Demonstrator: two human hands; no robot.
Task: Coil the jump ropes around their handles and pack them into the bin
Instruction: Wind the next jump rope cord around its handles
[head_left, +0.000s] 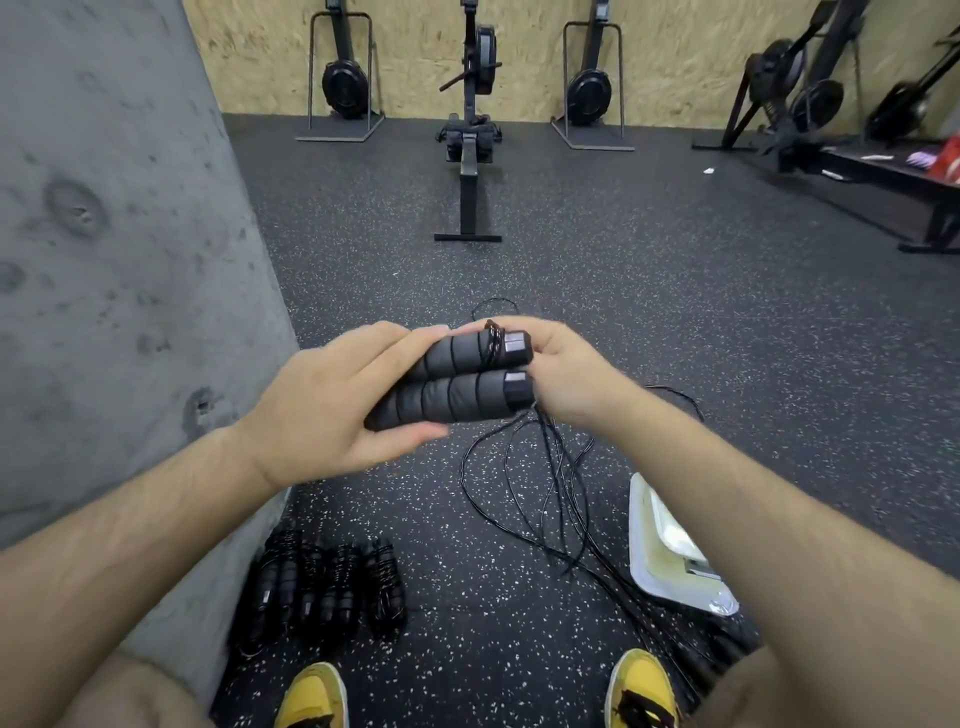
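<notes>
the left hand (332, 400) grips a pair of grey foam handles (462, 382) in the middle of the frame, thumb beneath and fingers over the top, holding them side by side and tilted up a little toward the right. the right hand (566, 374) is curled at their black capped ends, fingertips meeting the left hand's fingertips above the upper handle, where it pinches a thin black cord (550, 493). a few turns of that cord cross both handles, with a tighter bunch near the cap of the upper one. the rest of the cord drops from under the right hand and lies in loose tangled loops on the speckled rubber floor (675, 312) just below centre, one loop showing beyond the hands. at lower left, against the foot of a grey concrete wall (104, 260), a row of already coiled jump ropes (322, 587) lies on the floor. at lower right a pale plastic container (654, 551) rests on the floor, partly hidden by the right forearm; whether it is the bin or a lid i cannot tell. two yellow shoes (311, 696) show at the bottom edge. along the top, a rowing machine (470, 156) and upright machines stand before a plywood wall (519, 52), and a dark bench (883, 176) sits at upper right.
</notes>
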